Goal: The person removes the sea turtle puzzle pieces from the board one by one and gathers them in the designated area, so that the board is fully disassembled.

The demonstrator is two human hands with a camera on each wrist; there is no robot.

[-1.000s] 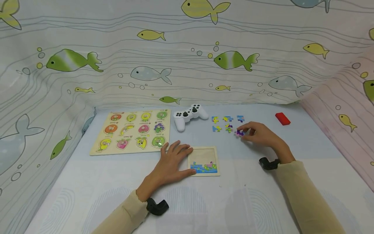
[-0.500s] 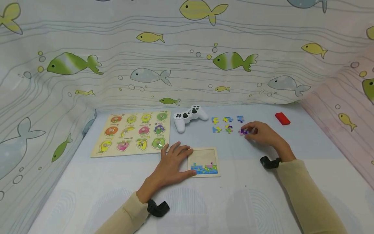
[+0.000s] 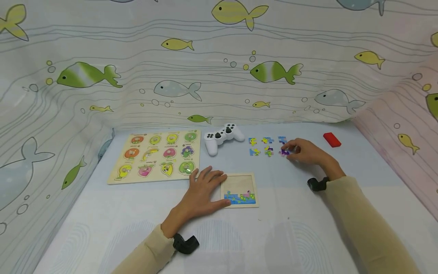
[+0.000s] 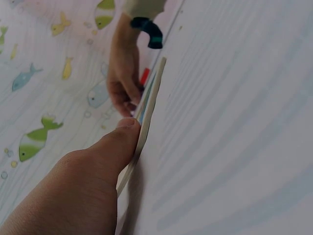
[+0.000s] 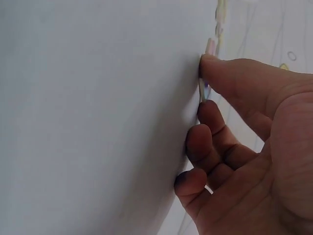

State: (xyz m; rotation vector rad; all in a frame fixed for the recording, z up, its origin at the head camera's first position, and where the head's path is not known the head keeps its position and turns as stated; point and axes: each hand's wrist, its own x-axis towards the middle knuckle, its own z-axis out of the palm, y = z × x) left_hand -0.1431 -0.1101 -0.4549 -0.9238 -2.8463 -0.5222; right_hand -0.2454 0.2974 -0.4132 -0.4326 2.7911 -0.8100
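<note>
In the head view a purple jigsaw piece (image 3: 284, 152) lies at the front right of several small jigsaw pieces (image 3: 268, 151). My right hand (image 3: 302, 153) pinches it; the right wrist view has the piece (image 5: 205, 90) between thumb and index fingertip, close against the tabletop. Fingers spread, my left hand (image 3: 203, 194) rests along the left side of a square wooden puzzle frame (image 3: 256, 190). Its thumb touches the frame's rim (image 4: 155, 88) in the left wrist view. Blue, green and pink pieces fill the frame's near part, while bare wood shows in its far part.
A wooden fruit puzzle board (image 3: 155, 154) lies at the left, right behind my left fingertips. Beside it is a white game controller (image 3: 222, 137). A red block (image 3: 332, 139) lies at the back right. Fish-printed cloth walls (image 3: 219, 76) stand around the table.
My right hand has shifted the purple piece slightly right and back, up to the end of the front row of loose pieces. My left hand stays on the frame.
</note>
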